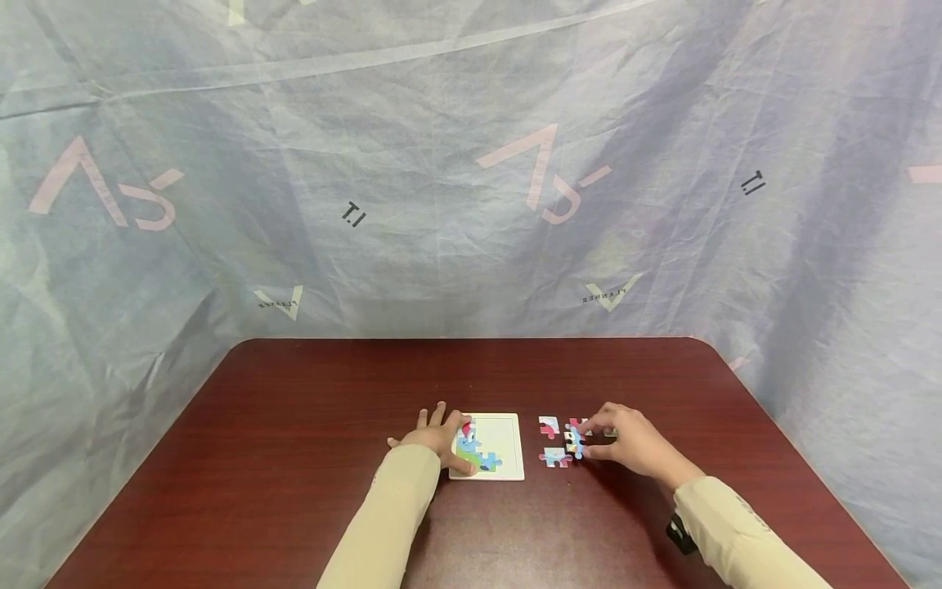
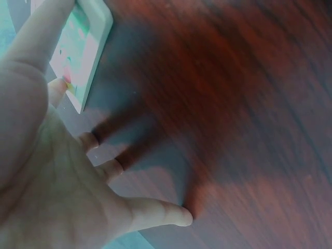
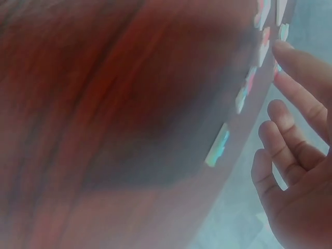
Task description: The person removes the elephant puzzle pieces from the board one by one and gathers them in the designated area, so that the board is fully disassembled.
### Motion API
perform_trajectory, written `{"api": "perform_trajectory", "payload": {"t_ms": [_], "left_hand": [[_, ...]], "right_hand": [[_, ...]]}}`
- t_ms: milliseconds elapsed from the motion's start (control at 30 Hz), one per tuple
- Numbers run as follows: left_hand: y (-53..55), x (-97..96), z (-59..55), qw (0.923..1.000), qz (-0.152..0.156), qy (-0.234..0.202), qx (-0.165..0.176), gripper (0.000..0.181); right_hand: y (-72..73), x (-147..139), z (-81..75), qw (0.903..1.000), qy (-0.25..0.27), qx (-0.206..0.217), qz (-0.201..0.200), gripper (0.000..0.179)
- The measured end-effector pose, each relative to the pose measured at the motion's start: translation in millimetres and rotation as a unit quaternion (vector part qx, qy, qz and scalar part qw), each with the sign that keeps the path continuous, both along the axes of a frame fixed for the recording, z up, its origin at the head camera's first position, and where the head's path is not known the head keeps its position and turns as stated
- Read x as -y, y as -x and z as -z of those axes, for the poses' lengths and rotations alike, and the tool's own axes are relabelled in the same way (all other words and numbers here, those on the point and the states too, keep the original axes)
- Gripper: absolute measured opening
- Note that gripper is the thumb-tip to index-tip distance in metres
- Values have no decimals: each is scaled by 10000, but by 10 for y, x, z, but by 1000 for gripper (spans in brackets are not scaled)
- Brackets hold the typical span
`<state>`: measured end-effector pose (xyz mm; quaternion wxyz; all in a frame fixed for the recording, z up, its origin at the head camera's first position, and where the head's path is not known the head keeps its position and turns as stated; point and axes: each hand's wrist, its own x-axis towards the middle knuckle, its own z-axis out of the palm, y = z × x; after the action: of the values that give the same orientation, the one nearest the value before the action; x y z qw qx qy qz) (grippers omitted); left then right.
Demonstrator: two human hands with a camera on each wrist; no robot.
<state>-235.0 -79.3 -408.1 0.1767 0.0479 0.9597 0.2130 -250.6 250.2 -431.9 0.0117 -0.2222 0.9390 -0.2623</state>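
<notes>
A white square puzzle tray (image 1: 508, 442) lies on the table with joined puzzle pieces (image 1: 467, 443) along its left side and lower edge. My left hand (image 1: 432, 442) rests at the tray's left side, thumb and index finger on it, the other fingers spread over the table. In the left wrist view the fingers look straight beside the tray rim (image 2: 98, 49). To the right of the tray, my right hand (image 1: 634, 442) pinches a blue jigsaw piece (image 1: 573, 442) between thumb and fingers, tilted up above the table. The right wrist view shows its other fingers loosely bent.
Loose pieces lie right of the tray: a red and white one (image 1: 548, 426), a pale blue one (image 1: 555, 458), and others partly behind the right hand. One loose piece (image 3: 218, 145) lies apart from the row. A printed grey cloth (image 1: 441, 204) hangs behind the dark red table (image 1: 331, 393).
</notes>
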Motion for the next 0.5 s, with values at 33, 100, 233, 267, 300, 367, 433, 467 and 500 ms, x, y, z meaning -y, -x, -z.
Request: {"api": "perform_trajectory", "payload": {"t_ms": [33, 100, 233, 267, 300, 367, 433, 467, 500], "left_hand": [[10, 2, 12, 10000, 0, -11, -1, 76], [20, 5, 29, 10000, -9, 4, 0, 77], [7, 3, 6, 10000, -32, -10, 31, 77], [0, 0, -3, 10000, -38, -10, 39, 77], [-9, -3, -13, 10000, -33, -17, 49, 77], [-11, -6, -13, 10000, -38, -39, 62, 77], [-10, -6, -10, 10000, -41, -32, 78, 78], [0, -3, 2, 10000, -39, -33, 69, 77], [5, -1, 10, 10000, -33, -34, 65, 77]], "right_hand": [[-6, -14, 9, 10000, 6, 18, 17, 23], [-17, -38, 25, 10000, -2, 33, 52, 22], [-35, -76, 44, 9999, -27, 22, 95, 22], [-39, -87, 49, 9999, -34, 16, 102, 22], [-42, -97, 54, 10000, -32, 10, 90, 21], [-43, -115, 68, 10000, -41, -23, 43, 21], [-43, -132, 85, 10000, -28, -68, -9, 20], [-44, -138, 92, 10000, -12, -73, -39, 20], [-45, -143, 99, 9999, 4, -87, -68, 20]]}}
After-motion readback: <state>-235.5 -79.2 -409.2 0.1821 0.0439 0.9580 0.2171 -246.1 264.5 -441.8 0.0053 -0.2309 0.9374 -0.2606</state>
